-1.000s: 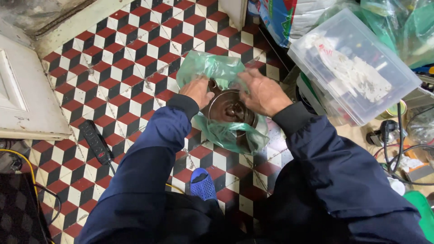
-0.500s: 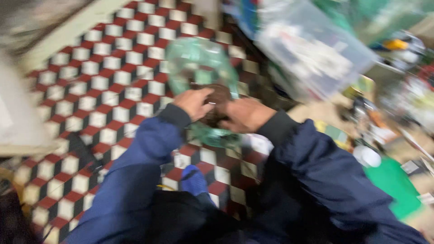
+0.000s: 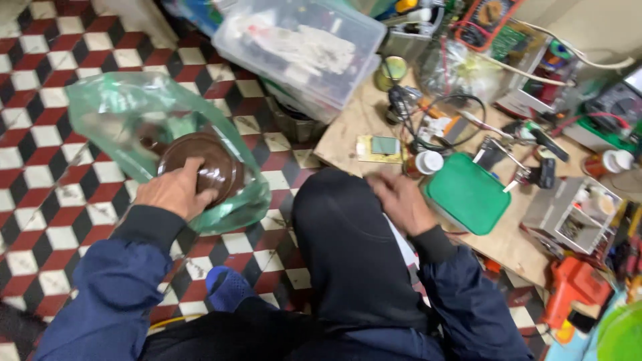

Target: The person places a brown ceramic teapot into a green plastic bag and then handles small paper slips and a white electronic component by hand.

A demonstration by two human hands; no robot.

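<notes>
The left hand [image 3: 175, 192] is clamped over the top of a brown, round, dish-like part [image 3: 200, 167] that sits inside a thin green plastic bag [image 3: 120, 113], holding both above the chequered tile floor [image 3: 40, 73]. The grip comes through slack, slippery film on a smooth domed surface and from one side only — the part could slide out of the fingers, or the bag could tear under its weight, and it would land on hard tile. The right hand [image 3: 400, 202] rests over the knee with fingers loosely apart, holding nothing, at the near edge of the wooden bench [image 3: 348, 127]. That bench is crowded: a small circuit board [image 3: 380, 147], a white-capped jar [image 3: 426, 162], loose wires [image 3: 448, 120] and a green tray [image 3: 468, 194] lie close by — a careless sweep of that hand could snag a wire or knock the jar off the edge.
</notes>
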